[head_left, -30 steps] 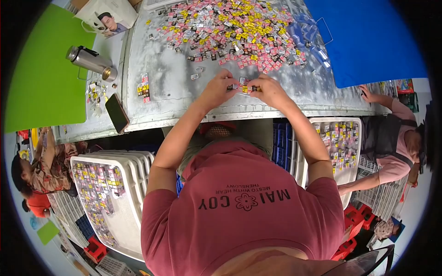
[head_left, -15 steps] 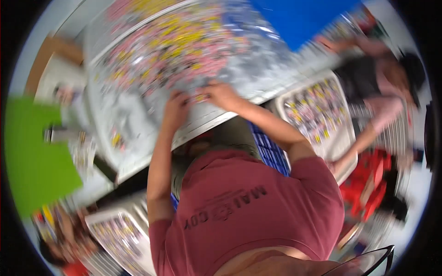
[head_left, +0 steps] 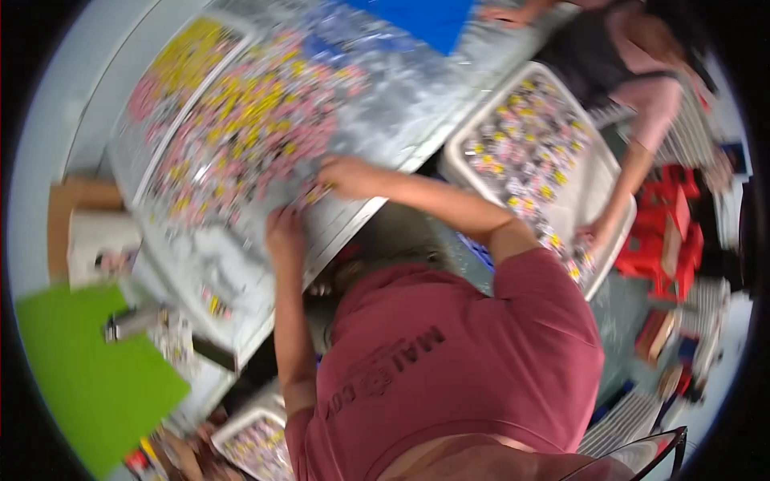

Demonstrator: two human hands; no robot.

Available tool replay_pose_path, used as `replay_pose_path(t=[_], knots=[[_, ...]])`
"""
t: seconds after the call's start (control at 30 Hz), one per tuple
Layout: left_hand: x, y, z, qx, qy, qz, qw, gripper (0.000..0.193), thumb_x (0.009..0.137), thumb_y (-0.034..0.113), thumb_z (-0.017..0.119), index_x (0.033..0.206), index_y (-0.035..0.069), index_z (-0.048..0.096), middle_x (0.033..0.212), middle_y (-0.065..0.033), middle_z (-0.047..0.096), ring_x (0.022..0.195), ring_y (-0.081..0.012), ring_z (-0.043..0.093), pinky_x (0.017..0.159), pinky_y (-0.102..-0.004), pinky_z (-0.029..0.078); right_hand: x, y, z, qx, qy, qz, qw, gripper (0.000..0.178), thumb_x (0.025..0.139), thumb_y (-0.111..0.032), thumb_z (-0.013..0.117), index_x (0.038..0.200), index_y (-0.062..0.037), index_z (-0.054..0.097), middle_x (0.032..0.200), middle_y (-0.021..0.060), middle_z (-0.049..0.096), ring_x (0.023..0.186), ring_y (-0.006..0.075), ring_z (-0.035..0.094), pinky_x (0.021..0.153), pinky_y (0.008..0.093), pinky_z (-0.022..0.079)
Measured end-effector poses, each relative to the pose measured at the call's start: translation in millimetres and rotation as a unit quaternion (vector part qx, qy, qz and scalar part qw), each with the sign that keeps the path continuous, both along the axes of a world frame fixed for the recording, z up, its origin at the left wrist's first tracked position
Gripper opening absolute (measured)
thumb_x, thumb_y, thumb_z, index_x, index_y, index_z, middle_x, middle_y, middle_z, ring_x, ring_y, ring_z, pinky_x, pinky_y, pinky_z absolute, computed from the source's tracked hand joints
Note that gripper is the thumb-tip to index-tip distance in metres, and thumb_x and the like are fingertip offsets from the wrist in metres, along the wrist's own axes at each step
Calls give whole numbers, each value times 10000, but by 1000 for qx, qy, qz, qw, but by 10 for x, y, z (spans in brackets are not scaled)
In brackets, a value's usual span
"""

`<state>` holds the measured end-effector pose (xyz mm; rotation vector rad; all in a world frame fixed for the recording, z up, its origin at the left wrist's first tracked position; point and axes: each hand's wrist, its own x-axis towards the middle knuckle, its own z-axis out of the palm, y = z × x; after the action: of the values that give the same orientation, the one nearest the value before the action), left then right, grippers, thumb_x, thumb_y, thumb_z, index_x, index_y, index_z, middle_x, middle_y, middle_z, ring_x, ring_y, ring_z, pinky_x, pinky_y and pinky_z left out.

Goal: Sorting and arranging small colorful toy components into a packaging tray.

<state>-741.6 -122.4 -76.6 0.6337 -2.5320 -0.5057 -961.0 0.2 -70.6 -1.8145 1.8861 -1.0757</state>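
Observation:
My left hand (head_left: 285, 230) is low over the grey table (head_left: 321, 240) near its front edge, fingers closed in a pinch; what they hold is too blurred to make out. Just to its right, the fingers of my right hand (head_left: 346, 176) close on a small pink-and-yellow piece (head_left: 315, 195) that lies between the two hands. Beyond them spreads a large pile of small yellow, pink, white and black pieces (head_left: 257, 120). A few similar pieces (head_left: 214, 303) lie apart, left of my left hand.
A white tray (head_left: 589, 180) of similar pieces stands at right, with a co-worker's hand (head_left: 589, 239) in it. Another tray (head_left: 257, 441) is at lower left. A pale strip (head_left: 188, 112) crosses the pile. Around are a green sheet (head_left: 88, 361), blue sheet (head_left: 425, 20) and red stools (head_left: 662, 224).
The whole view has turned, so the table and trays appear rotated. My hands stay near the table's front edge, slightly further apart. More of the right tray shows.

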Motion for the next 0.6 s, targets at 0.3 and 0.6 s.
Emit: replay_pose_path(t=[0.3, 0.6], knots=[[82, 426, 76, -115, -36, 23, 992, 522, 881, 233, 702, 1347, 25, 591, 1374, -161, 593, 1228, -384, 551, 1025, -502, 448, -6, 190, 178, -4, -14, -15, 1000, 113, 801, -28, 731, 912, -19, 711, 915, 115, 649, 862, 321, 667, 748, 412, 547], [38, 600, 82, -80, -106, 56, 990, 759, 934, 461, 640, 1526, 38, 426, 1623, -167, 347, 1477, -395, 328, 1173, -590, 265, 117, 278, 171, -34, 76, -26, 996, 161, 847, -87, 723, 995, -26, 711, 1072, 117, 658, 1002, 331, 648, 878, 419, 536]])
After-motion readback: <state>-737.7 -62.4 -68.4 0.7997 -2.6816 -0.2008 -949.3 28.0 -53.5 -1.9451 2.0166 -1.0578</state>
